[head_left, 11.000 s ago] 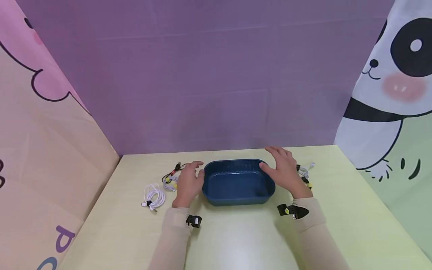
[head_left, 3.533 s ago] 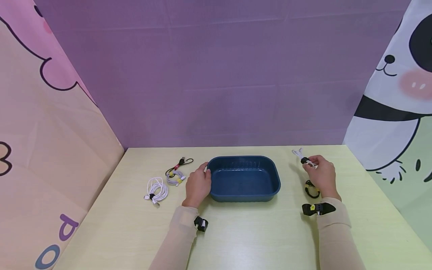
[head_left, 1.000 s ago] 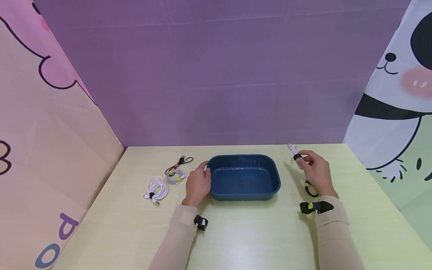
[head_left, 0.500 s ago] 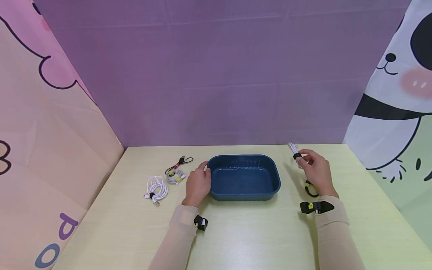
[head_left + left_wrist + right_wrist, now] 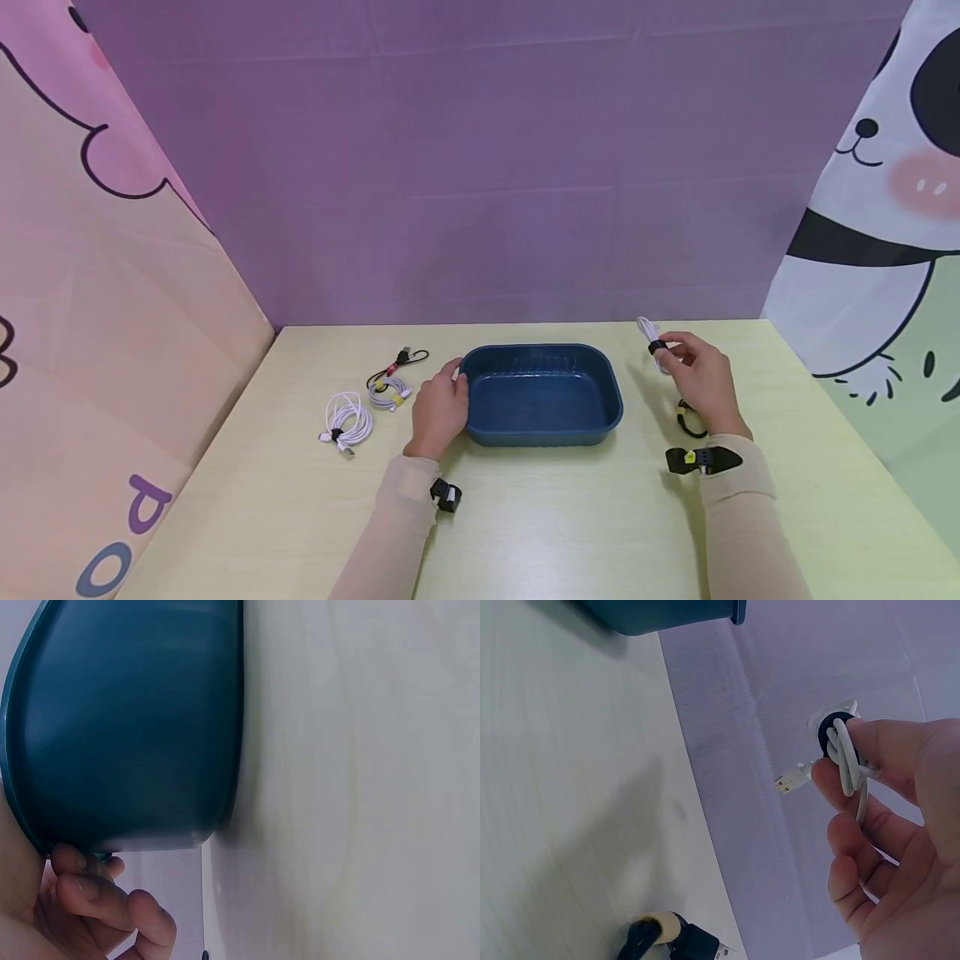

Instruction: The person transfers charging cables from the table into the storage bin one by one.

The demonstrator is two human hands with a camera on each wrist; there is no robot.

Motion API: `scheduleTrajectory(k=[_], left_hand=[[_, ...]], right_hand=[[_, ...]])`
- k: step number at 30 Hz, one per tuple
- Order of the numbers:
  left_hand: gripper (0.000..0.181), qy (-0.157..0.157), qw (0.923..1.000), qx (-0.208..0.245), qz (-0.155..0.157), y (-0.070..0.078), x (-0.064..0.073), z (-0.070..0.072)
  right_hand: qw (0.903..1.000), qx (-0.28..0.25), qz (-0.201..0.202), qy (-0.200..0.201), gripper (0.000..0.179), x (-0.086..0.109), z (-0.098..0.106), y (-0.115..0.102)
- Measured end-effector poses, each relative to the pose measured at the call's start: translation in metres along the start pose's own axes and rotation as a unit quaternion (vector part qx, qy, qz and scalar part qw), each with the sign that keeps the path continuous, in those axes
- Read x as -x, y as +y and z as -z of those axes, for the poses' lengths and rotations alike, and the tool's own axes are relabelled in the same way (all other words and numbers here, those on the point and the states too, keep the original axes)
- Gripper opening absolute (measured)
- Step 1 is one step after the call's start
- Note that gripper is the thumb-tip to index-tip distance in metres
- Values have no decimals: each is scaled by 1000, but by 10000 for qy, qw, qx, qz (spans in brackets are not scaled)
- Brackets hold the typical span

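My right hand (image 5: 703, 379) pinches a coiled white USB cable (image 5: 651, 337) by its black tie, raised over the table right of the blue plastic basin (image 5: 543, 437). In the right wrist view the cable's USB plug (image 5: 793, 778) hangs free beside the fingertips. My left hand (image 5: 437, 412) grips the basin's left rim; the left wrist view has its curled fingers (image 5: 94, 896) at the edge, with the thumb hidden. Nothing lies inside the basin. Below my right hand, a black cable (image 5: 690, 421) with a yellow tie lies on the table, partly covered by the wrist.
Left of the basin lie a large white cable coil (image 5: 348, 419) with a black tie, a smaller pale coil (image 5: 390, 393) with yellow ties, and a black cable (image 5: 403, 358) with a red tie. A purple cloth (image 5: 480, 167) hangs behind the table (image 5: 540, 525).
Since the oldest frame, my right hand has left the basin's right side and lifted the white cable, then shifted slightly left with it. My left hand has taken hold of the basin's rim.
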State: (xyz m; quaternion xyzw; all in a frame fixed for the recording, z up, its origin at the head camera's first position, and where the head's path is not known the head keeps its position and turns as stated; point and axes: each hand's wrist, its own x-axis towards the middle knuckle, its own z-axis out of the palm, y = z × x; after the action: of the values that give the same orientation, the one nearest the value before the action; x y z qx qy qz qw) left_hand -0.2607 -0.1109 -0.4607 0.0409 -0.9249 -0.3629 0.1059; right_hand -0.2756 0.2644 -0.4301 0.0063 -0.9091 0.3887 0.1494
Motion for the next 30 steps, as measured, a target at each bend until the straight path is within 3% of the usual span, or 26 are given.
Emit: scheduleTrajectory(k=[30], left_hand=[[41, 104, 9997, 192, -106, 1, 2, 2]], right_hand=[[9998, 19, 173, 27, 31, 0, 2, -9]])
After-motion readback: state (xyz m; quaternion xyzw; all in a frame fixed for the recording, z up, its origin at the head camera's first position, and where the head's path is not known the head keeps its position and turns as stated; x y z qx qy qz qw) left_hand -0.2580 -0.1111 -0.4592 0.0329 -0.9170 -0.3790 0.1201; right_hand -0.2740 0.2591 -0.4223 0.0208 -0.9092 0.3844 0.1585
